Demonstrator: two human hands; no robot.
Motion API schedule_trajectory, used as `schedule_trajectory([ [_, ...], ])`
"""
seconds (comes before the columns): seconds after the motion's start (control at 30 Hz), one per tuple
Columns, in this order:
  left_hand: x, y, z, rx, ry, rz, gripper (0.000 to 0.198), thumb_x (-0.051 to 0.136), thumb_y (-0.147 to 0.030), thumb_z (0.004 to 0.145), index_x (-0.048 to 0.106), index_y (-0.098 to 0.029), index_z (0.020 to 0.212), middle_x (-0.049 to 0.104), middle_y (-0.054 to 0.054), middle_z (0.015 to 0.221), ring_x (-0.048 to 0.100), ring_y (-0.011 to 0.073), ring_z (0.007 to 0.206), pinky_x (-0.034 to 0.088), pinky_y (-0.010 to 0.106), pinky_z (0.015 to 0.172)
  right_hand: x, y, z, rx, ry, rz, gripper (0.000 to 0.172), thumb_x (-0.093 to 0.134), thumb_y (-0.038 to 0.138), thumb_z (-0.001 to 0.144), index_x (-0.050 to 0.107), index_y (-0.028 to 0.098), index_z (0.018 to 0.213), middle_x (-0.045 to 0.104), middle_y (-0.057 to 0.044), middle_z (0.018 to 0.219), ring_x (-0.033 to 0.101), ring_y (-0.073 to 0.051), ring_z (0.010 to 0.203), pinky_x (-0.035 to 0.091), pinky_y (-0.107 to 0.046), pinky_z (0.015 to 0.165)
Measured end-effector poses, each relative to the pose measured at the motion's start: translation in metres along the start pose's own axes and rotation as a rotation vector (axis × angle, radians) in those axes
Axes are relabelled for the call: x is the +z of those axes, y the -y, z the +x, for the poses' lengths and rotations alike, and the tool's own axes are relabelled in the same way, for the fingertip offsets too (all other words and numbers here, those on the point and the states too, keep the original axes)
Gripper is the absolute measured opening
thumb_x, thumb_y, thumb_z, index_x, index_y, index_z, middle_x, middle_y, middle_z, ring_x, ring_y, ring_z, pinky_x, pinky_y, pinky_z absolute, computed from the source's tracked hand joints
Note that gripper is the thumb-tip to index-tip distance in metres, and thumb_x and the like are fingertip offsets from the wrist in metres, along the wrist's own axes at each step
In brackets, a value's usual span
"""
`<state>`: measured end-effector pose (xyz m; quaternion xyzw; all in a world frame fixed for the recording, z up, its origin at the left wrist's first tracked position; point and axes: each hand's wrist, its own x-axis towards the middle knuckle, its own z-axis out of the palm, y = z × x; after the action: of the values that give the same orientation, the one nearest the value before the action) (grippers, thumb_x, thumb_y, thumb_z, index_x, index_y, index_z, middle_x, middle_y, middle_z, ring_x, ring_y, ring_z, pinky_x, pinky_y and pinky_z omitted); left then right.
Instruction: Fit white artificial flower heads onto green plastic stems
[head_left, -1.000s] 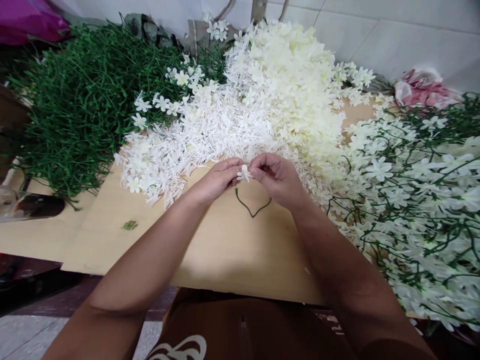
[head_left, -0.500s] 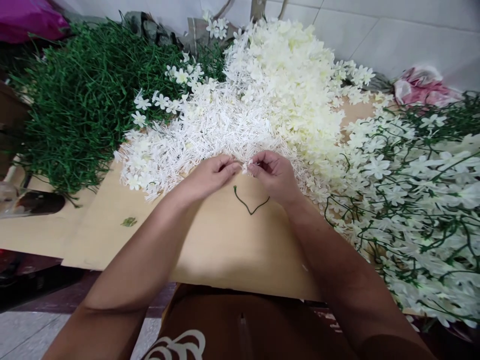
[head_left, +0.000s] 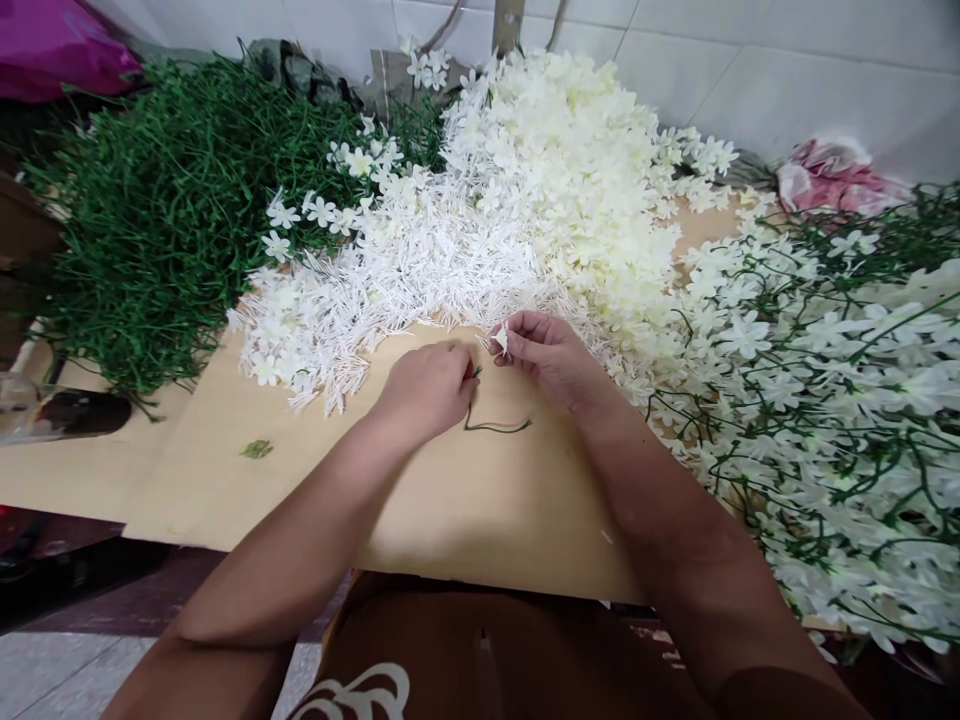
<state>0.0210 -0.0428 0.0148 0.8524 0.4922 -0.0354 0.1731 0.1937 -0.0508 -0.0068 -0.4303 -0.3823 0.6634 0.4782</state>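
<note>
left hand (head_left: 427,388) is leaving the flower (head_left: 501,340) for the stem (head_left: 495,428)
it is now pinching the stem's end on the board (head_left: 465,500); right hand (head_left: 544,352) is still gripping the flower.

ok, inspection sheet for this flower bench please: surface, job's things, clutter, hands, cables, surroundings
Surface: tan board, bare in front of the person, piles along its back and sides.
Job's things: green stem lying on the board, one end raised; small white flower just above it.
Clutter: heap of green stems on the left; white spiky pieces and cream petals at the back; flower sprays on the right; green scrap.
Hands: left hand pinches the green stem's raised end; right hand pinches the white flower.
Cables: nothing seen.
Surroundings: tiled wall, purple bag, pink bag.
</note>
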Motion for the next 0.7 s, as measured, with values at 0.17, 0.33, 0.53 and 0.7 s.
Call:
schedule_trajectory([
  [0.17, 0.001, 0.003, 0.003, -0.036, -0.053, -0.056, 0.014, 0.050, -0.026, 0.084, 0.060, -0.017, 0.088, 0.066, 0.013, 0.092, 0.062, 0.0300, 0.087, 0.040, 0.036, 0.069, -0.002, -0.002, 0.001, 0.041, 0.033, 0.049, 0.036, 0.089, 0.040, 0.055, 0.062, 0.019, 0.066, 0.065, 0.002, 0.068, 0.063, -0.011, 0.070, 0.054, -0.030, 0.080],
  [0.33, 0.005, 0.003, 0.006, -0.022, -0.071, -0.122, 0.008, 0.051, -0.017, 0.080, 0.059, -0.019, 0.079, 0.065, 0.011, 0.087, 0.060, 0.0282, 0.084, 0.041, 0.036, 0.073, -0.005, -0.003, 0.001, 0.027, -0.050, 0.018, 0.038, 0.091, 0.041, 0.052, 0.062, 0.020, 0.066, 0.064, 0.003, 0.069, 0.063, -0.011, 0.069, 0.055, -0.032, 0.081],
  [0.53, 0.007, 0.016, 0.012, -0.008, -0.167, -0.475, 0.009, 0.051, -0.017, 0.082, 0.050, -0.021, 0.074, 0.058, 0.003, 0.073, 0.051, 0.0180, 0.070, 0.037, 0.030, 0.067, -0.007, -0.002, 0.001, -0.034, -0.122, 0.034, 0.038, 0.090, 0.042, 0.053, 0.064, 0.021, 0.070, 0.065, 0.003, 0.070, 0.061, -0.011, 0.068, 0.053, -0.028, 0.072],
  [0.7, 0.006, 0.017, 0.016, 0.015, -0.093, -1.086, 0.002, 0.057, -0.018, 0.078, 0.055, -0.017, 0.079, 0.057, -0.001, 0.069, 0.050, 0.0107, 0.063, 0.038, 0.023, 0.062, 0.000, 0.000, -0.001, 0.021, -0.036, 0.038, 0.037, 0.089, 0.040, 0.055, 0.063, 0.018, 0.068, 0.062, 0.003, 0.065, 0.056, -0.009, 0.059, 0.049, -0.025, 0.061],
])
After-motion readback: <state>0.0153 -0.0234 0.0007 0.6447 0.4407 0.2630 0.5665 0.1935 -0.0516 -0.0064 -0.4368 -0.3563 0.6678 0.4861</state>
